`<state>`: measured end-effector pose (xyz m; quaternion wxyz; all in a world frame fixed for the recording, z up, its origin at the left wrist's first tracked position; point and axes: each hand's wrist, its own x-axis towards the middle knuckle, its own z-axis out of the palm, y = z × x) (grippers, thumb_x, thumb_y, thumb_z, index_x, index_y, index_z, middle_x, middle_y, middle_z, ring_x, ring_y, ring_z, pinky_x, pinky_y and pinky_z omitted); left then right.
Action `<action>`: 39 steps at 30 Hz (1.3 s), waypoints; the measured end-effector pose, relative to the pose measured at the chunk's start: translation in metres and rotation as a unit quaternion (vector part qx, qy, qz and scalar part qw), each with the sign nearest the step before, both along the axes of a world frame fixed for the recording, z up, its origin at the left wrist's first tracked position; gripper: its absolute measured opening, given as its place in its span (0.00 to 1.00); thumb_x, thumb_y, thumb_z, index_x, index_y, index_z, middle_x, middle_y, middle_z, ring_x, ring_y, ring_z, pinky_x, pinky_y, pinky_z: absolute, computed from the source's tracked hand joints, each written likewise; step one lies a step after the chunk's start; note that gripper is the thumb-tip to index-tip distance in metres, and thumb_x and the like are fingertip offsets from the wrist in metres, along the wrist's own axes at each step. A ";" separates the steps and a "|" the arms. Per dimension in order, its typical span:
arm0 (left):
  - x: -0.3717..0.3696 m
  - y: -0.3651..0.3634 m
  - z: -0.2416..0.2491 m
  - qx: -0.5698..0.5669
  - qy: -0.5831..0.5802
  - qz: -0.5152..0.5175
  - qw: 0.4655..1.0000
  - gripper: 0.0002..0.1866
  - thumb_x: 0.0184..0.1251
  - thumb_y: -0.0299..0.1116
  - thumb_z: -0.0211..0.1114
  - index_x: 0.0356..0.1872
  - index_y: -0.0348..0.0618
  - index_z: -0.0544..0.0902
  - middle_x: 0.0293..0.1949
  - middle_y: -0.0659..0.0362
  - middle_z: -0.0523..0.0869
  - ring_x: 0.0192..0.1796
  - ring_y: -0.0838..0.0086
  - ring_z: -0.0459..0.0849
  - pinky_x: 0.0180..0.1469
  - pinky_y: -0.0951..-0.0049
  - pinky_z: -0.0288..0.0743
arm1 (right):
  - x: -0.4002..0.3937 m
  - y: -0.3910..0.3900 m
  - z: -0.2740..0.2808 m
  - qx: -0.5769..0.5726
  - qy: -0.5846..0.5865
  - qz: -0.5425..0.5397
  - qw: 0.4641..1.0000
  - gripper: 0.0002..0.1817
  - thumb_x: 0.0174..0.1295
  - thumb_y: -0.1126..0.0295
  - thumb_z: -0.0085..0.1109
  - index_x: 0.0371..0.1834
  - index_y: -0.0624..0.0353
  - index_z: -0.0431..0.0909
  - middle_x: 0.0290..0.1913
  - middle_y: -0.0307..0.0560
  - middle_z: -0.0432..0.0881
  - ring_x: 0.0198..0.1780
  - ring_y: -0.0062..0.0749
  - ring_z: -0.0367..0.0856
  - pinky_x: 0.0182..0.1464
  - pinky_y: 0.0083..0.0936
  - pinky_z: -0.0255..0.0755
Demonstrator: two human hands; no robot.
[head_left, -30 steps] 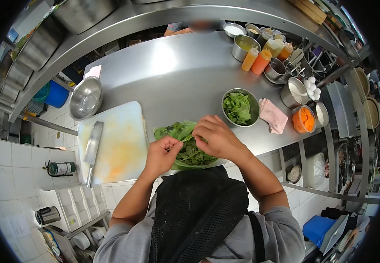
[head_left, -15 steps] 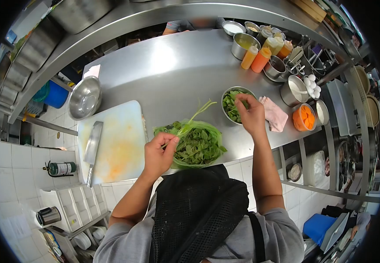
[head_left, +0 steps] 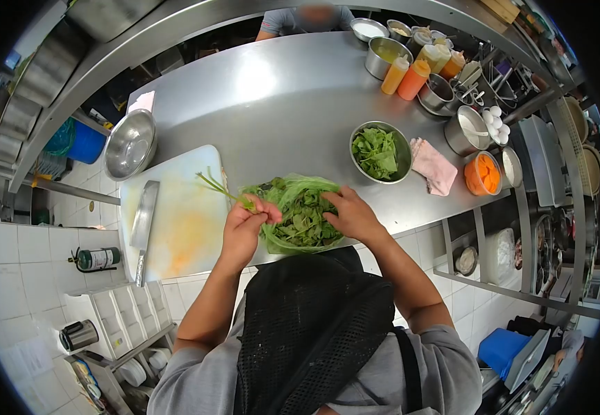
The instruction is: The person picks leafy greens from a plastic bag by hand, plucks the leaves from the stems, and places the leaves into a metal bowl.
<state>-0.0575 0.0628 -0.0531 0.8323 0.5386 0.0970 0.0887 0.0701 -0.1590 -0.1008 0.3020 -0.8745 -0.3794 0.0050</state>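
My left hand (head_left: 243,228) is closed on a small bunch of green herb stems (head_left: 218,185), which point up and left over the cutting board (head_left: 193,207). My right hand (head_left: 352,216) is at the right edge of a thin green plastic bag (head_left: 293,243), its fingers apart and touching the green leaves (head_left: 308,216) heaped inside. Beyond it stands a metal bowl (head_left: 408,155) with picked leaves (head_left: 375,153). A cleaver (head_left: 146,218) lies on the board's left side, well away from both hands.
An empty-looking steel bowl (head_left: 131,146) stands behind the board. A pink cloth (head_left: 433,166) and a tub of orange pieces (head_left: 482,174) are on the right. Squeeze bottles (head_left: 413,79), metal pots and eggs (head_left: 495,124) line the far right. A person (head_left: 305,21) is across the table.
My right hand has come from the leaf bowl back to the bag. In my left hand the stems now point up and left rather than right.
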 end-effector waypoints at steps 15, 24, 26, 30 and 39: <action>0.002 -0.009 0.005 0.098 0.110 -0.034 0.988 0.03 0.64 0.23 0.66 0.37 0.37 0.82 0.32 0.65 0.83 0.34 0.86 0.77 0.37 0.83 0.70 | 0.044 -0.003 0.086 0.277 0.433 0.084 0.854 0.02 0.66 0.76 0.56 0.36 0.62 0.74 0.33 0.42 0.84 0.36 0.24 0.84 0.39 0.20 0.77; 0.010 -0.020 0.014 0.135 0.110 -0.038 0.984 0.08 0.68 0.32 0.66 0.38 0.37 0.83 0.29 0.65 0.83 0.32 0.86 0.76 0.35 0.83 0.70 | 0.022 0.014 0.071 0.322 0.516 0.095 0.788 0.03 0.67 0.76 0.56 0.34 0.62 0.74 0.33 0.48 0.85 0.37 0.28 0.86 0.39 0.22 0.79; 0.012 -0.025 0.006 0.136 0.120 -0.056 0.982 0.09 0.70 0.34 0.63 0.39 0.37 0.83 0.29 0.64 0.83 0.28 0.86 0.73 0.32 0.82 0.67 | 0.019 0.016 0.068 0.333 0.530 0.095 0.774 0.03 0.67 0.76 0.55 0.34 0.62 0.74 0.34 0.48 0.85 0.38 0.29 0.86 0.40 0.22 0.79; 0.014 -0.030 0.009 0.087 0.138 -0.135 0.977 0.11 0.71 0.36 0.61 0.40 0.37 0.83 0.28 0.61 0.83 0.24 0.84 0.70 0.28 0.82 0.64 | 0.013 0.020 0.064 0.376 0.543 0.088 0.746 0.01 0.66 0.78 0.55 0.37 0.63 0.73 0.36 0.50 0.85 0.40 0.36 0.87 0.45 0.30 0.82; 0.014 -0.029 0.019 0.012 0.197 -0.092 0.976 0.06 0.66 0.30 0.66 0.32 0.39 0.83 0.20 0.61 0.80 0.19 0.83 0.70 0.21 0.81 0.60 | 0.011 0.006 0.049 0.380 0.556 0.089 0.734 0.10 0.60 0.87 0.53 0.41 0.62 0.72 0.42 0.51 0.83 0.46 0.37 0.85 0.50 0.32 0.80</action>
